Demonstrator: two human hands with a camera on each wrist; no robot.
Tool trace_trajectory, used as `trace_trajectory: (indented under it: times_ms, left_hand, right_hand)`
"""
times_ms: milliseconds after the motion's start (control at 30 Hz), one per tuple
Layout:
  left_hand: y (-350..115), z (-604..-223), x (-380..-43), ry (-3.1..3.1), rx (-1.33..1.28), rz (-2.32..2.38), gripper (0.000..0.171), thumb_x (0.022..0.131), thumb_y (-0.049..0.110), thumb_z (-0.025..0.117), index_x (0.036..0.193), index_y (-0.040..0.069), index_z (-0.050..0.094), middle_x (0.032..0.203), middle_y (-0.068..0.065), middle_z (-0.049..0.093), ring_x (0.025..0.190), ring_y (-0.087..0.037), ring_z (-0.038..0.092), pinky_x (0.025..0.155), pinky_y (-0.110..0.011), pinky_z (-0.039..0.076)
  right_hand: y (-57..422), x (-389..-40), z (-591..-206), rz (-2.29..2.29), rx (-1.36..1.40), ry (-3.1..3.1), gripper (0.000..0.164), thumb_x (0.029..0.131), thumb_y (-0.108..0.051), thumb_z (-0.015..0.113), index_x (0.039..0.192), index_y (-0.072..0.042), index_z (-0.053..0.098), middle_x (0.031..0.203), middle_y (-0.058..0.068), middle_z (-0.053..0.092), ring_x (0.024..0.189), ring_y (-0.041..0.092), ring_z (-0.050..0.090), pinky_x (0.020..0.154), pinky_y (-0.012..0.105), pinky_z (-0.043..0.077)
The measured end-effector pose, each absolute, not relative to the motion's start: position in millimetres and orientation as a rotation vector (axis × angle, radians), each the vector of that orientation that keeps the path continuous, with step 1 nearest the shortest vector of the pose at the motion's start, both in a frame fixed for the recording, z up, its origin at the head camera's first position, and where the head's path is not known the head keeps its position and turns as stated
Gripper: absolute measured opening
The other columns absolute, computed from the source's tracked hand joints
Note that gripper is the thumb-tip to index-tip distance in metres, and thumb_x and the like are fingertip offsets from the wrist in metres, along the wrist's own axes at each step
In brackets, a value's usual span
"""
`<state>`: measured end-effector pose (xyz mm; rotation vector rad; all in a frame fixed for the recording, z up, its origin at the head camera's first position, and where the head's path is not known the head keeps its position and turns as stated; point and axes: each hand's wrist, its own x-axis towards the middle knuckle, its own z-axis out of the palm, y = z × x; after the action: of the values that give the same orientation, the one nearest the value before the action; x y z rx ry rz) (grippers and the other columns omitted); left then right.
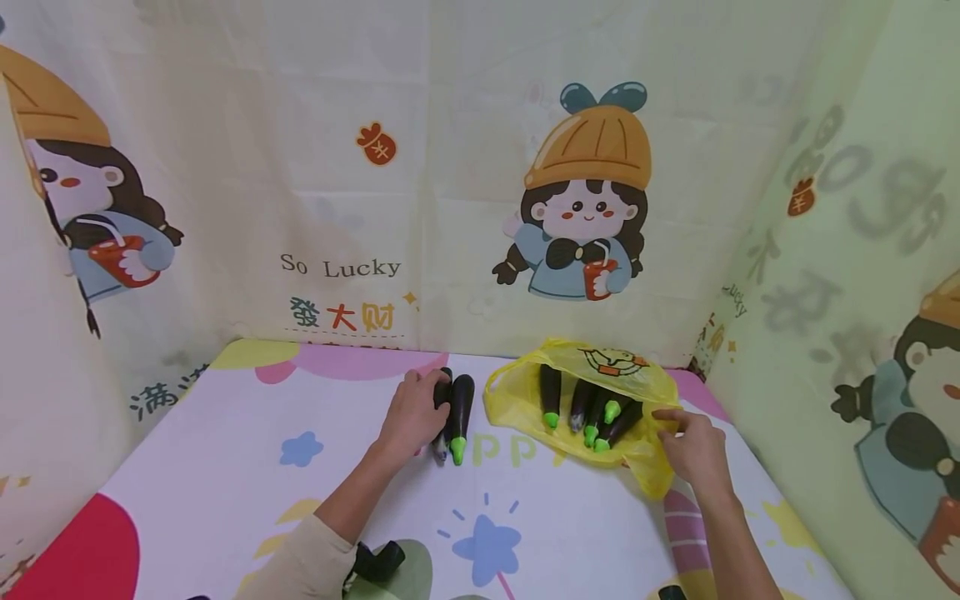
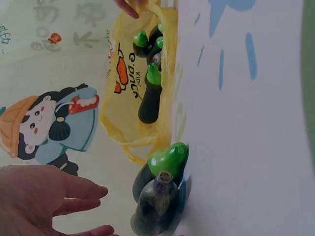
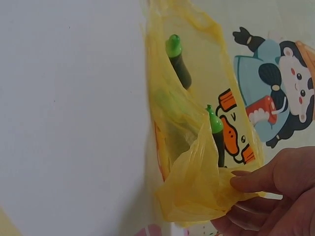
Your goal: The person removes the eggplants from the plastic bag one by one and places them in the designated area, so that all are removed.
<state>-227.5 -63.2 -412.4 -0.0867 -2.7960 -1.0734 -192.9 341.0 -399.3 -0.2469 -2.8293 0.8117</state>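
At the left edge of the head view, a cartoon figure (image 1: 112, 200) in an orange hat is printed on the backdrop (image 1: 465, 167). Below it, near the lower left, are dark Chinese characters (image 1: 168, 392), the first reading "满". Left of centre, the backdrop says "So Lucky" over "發大财" in green, red and yellow; above hangs a printed red pouch (image 1: 377, 144) with a ¥-like mark.

Just left of the middle, the left hand (image 1: 412, 412) is at two toy eggplants side by side on the patterned table cover (image 1: 562, 517): one grey-capped eggplant (image 1: 440, 452) and, on its right, one green-capped eggplant (image 1: 462, 412). Its fingers are parted and not wrapped round either, as the left wrist view shows; whether a tip touches, I cannot tell. Pale green letters (image 1: 517, 451) "PPY" show right of the pair.

Right of centre lies a yellow bag (image 1: 652, 475), its mouth facing the bottom of the frame, with several more eggplants (image 1: 551, 392) inside, most green-capped. In the left wrist view its print seems to read "DUCK", with "KID" beside it; the character before "DUCK" is unclear. At the bag's right end, the right hand (image 1: 693, 450) pinches the plastic between thumb and fingers. Farther right, a small slanted "Lucky" shows.
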Motion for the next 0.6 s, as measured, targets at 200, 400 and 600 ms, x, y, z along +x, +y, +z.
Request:
trace_trajectory:
  times_ms: [200,400,600]
  left_hand:
    - [-58,-408,-224,-2.739,-0.234,-1.090,0.028,0.094,0.009,0.071,0.122,0.011,0.072,0.108,-0.012,0.058,0.095,-0.026,0.057,0.084,-0.042,0.054]
    - [-44,-406,-227,-2.742,-0.432,-1.131,0.021,0.093,0.008,0.072,0.114,0.010,0.074,0.094,-0.008,0.062,0.084,-0.019,0.055,0.075,-0.033,0.053]
    - [-25,-405,-231,-2.791,-0.569,-1.141,0.023,0.094,0.010,0.070,0.117,0.012,0.074,0.099,-0.012,0.067,0.085,-0.019,0.056,0.074,-0.032,0.051]
  right_hand:
    - [338,-194,-402,0.834,-0.241,-2.825,0.033,0.096,-0.006,0.063,0.127,0.001,0.071,0.120,0.034,0.067,0.098,0.043,0.062,0.062,0.032,0.047]
    - [339,-194,-401,0.820,-0.261,-2.834,0.034,0.096,-0.008,0.062,0.128,0.000,0.071,0.124,0.034,0.066,0.104,0.045,0.061,0.065,0.032,0.047]
    - [340,-193,-399,0.815,-0.264,-2.833,0.034,0.096,-0.008,0.062,0.128,0.000,0.071,0.124,0.034,0.066,0.103,0.045,0.062,0.065,0.032,0.047]
